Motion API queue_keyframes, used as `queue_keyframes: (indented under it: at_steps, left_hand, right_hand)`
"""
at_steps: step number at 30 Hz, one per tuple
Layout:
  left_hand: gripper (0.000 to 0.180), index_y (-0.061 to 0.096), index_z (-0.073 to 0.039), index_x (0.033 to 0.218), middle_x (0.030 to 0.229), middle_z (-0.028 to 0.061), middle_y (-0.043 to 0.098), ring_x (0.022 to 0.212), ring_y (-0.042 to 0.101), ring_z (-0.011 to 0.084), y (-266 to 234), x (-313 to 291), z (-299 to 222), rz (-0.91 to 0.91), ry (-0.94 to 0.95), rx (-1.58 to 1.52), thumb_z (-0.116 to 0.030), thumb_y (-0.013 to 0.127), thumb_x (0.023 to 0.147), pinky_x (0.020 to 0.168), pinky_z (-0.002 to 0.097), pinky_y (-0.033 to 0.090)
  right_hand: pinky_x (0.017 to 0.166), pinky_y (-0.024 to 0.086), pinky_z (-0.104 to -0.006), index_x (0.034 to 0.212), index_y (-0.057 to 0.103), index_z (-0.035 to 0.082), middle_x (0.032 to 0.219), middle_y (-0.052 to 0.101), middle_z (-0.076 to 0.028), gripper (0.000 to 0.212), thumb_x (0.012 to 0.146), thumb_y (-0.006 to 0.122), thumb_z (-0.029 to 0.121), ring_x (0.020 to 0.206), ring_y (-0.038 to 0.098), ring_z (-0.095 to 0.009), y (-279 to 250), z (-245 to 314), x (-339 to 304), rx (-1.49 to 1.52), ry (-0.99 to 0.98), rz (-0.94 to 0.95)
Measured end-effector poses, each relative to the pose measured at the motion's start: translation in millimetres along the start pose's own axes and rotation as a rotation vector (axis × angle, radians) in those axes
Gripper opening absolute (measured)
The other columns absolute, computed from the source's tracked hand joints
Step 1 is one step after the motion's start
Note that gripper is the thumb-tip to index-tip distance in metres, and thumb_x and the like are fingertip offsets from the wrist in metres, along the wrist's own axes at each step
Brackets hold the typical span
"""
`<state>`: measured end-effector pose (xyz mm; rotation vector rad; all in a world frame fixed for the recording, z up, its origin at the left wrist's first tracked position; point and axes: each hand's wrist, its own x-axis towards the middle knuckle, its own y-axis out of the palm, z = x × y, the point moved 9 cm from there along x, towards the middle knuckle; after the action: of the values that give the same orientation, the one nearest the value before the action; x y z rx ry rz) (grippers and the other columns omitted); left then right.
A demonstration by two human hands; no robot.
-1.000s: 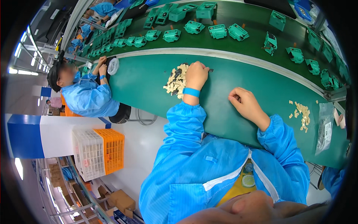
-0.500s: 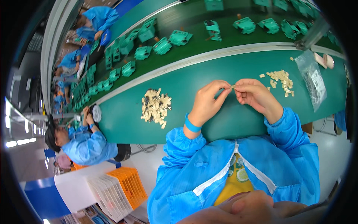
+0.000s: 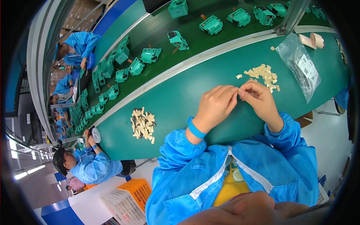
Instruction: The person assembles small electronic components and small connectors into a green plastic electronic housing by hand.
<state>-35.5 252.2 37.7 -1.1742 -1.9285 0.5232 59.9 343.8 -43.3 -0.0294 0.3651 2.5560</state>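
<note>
My left hand (image 3: 216,105) and my right hand (image 3: 260,102) meet fingertip to fingertip just above the green worktop (image 3: 180,101). Both are closed in a pinch around one small cream-coloured piece (image 3: 239,90), mostly covered by the fingers. Just beyond my right hand lies a loose scatter of flat cream pieces (image 3: 264,74). Further to the left is a denser heap (image 3: 143,124) of cream pieces mixed with dark ones.
Beyond a metal rail (image 3: 176,64), a dark green conveyor carries several green plastic housings (image 3: 211,25). A clear plastic bag (image 3: 300,67) and a roll of tape (image 3: 317,40) lie at the right. A co-worker (image 3: 88,165) sits at the left, near an orange crate (image 3: 137,191).
The view has shifted, so the worktop and heaps appear displaced. My fingertips are pressed closer together, and less of the small piece shows. The housings on the conveyor sit at different places.
</note>
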Motion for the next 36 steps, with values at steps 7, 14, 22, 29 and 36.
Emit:
queue_keyframes:
  at_steps: [7, 14, 22, 29, 36]
  left_hand:
    - [0.009, 0.073, 0.002, 0.095, 0.086, 0.0137, 0.074, 0.072, 0.073, 0.0230, 24.4, 19.0, 17.6, 0.010, -0.220, -0.209, -0.002, 0.071, 0.088, 0.064, 0.0331, 0.058]
    - [0.015, 0.074, -0.002, 0.105, 0.102, 0.0110, 0.075, 0.087, 0.072, 0.0251, 63.9, 44.4, 44.2, 0.004, -0.236, -0.166, -0.005, 0.069, 0.091, 0.077, 0.0342, 0.058]
    - [0.015, 0.072, -0.002, 0.104, 0.102, 0.0092, 0.074, 0.104, 0.067, 0.0266, 64.7, 44.5, 20.8, 0.190, -0.063, -0.260, -0.007, 0.071, 0.090, 0.084, 0.0359, 0.055]
    - [0.015, 0.073, -0.001, 0.105, 0.097, 0.0106, 0.073, 0.089, 0.069, 0.0200, 47.8, 23.3, 37.6, 0.120, -0.324, -0.456, -0.009, 0.071, 0.092, 0.080, 0.0318, 0.054]
    - [0.014, 0.073, -0.001, 0.103, 0.094, 0.0109, 0.073, 0.088, 0.069, 0.0217, 28.0, 17.9, 31.7, 0.096, -0.273, -0.368, -0.009, 0.071, 0.092, 0.075, 0.0335, 0.054]
  right_hand:
    - [0.072, 0.049, -0.0223, 0.094, 0.065, 0.000, 0.093, 0.064, -0.001, 0.003, 0.096, 0.064, 0.002, 0.082, 0.060, -0.006, -36.9, -0.4, -5.4, 0.024, 0.014, -0.099]
    - [0.069, 0.048, -0.0247, 0.092, 0.064, 0.001, 0.085, 0.064, 0.000, 0.006, 0.092, 0.064, 0.006, 0.075, 0.059, -0.008, -78.3, 19.0, -4.8, -0.118, 0.034, -0.178]
    - [0.064, 0.049, -0.0285, 0.095, 0.064, -0.001, 0.087, 0.061, -0.005, 0.009, 0.091, 0.068, 0.007, 0.072, 0.058, -0.012, -62.8, 43.1, 4.5, -0.583, -0.117, -0.077]
    - [0.069, 0.052, -0.0366, 0.092, 0.069, 0.000, 0.085, 0.062, -0.010, 0.008, 0.086, 0.072, 0.003, 0.080, 0.064, -0.027, -32.0, 71.6, 2.6, -0.710, -0.371, -0.164]
    - [0.072, 0.052, -0.0416, 0.091, 0.069, -0.002, 0.086, 0.062, -0.013, 0.009, 0.082, 0.070, 0.000, 0.081, 0.064, -0.032, -2.9, 86.9, 3.6, -0.878, -0.479, -0.070]
